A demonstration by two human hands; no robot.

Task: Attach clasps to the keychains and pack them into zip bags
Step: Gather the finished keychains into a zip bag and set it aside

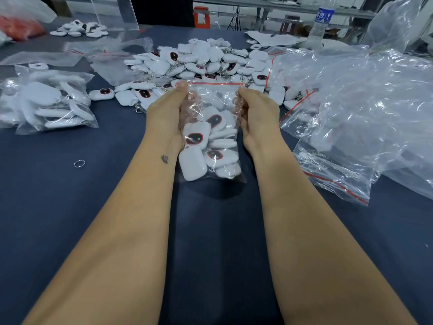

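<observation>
A clear zip bag (212, 141) with a red strip along its top hangs upright above the dark blue table (70, 207), holding several white keychains. My left hand (167, 109) pinches the bag's top left corner. My right hand (255, 109) pinches its top right corner. Behind the bag lies a big pile of white keychains (206, 62), some showing a dark oval with a red rim and metal clasps.
A filled bag of keychains (49, 102) lies at the left. Empty zip bags (365, 109) are heaped at the right. A loose metal ring (79, 163) sits on the cloth at the left. A water bottle (321, 22) stands at the back right.
</observation>
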